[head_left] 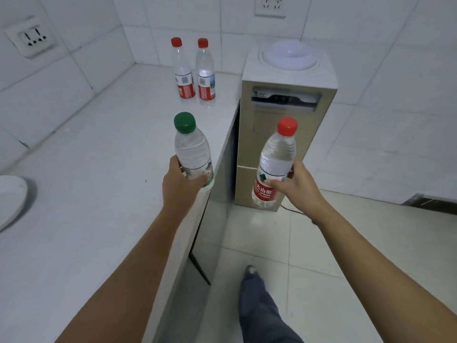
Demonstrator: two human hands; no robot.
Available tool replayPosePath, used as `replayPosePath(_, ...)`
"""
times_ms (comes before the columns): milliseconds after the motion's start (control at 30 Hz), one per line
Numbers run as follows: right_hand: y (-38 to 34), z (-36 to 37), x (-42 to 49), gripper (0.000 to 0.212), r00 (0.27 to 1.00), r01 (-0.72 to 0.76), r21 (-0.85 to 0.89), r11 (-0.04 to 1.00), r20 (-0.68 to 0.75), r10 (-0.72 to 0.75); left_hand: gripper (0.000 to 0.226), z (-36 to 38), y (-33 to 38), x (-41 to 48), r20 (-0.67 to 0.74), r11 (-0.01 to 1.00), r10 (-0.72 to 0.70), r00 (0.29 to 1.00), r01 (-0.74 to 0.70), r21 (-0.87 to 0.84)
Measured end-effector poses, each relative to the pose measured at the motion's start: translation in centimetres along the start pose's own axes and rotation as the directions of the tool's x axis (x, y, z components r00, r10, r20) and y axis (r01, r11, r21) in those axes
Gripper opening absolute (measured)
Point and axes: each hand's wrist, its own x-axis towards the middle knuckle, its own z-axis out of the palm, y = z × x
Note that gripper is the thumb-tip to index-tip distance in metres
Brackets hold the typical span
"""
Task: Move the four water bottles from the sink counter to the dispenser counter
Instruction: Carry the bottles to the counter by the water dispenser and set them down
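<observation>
Here, from the head view, your left hand (181, 183) wraps the green-capped bottle (193, 149) over the counter (99, 169), and your right hand (294, 186) clasps a red-capped bottle (274, 164) off its edge, both upright for setting down. Two placed bottles (194, 70) stand well beyond your left hand, beside the dispenser (289, 80).

A left hand (181, 180) grips a green-capped bottle (191, 149) above the white counter's (99, 169) right edge. The right hand (295, 185) grips a red-capped bottle (274, 167) over the floor. Two red-capped bottles (194, 70) stand upright near the counter's far right corner, beside a water dispenser (288, 100).
</observation>
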Motion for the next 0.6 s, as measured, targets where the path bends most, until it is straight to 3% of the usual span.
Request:
replayPosePath(300, -1.3, -0.6, 16.3, 0.062, 0.967, 0.125, -0.066, 0.99, 0.232, -0.106, 0.066, 5.9, 1.4, 11.4, -0.115, 0.997, -0.075, 0.991, 0.078, 0.02)
replayPosePath(600, -3.2, 0.5, 24.2, 0.06, 0.93, 0.146, 0.004, 0.989, 0.341, -0.139, 0.067, 6.6, 1.3, 17.2, -0.219, 0.981, -0.165, 0.962, 0.183, 0.064)
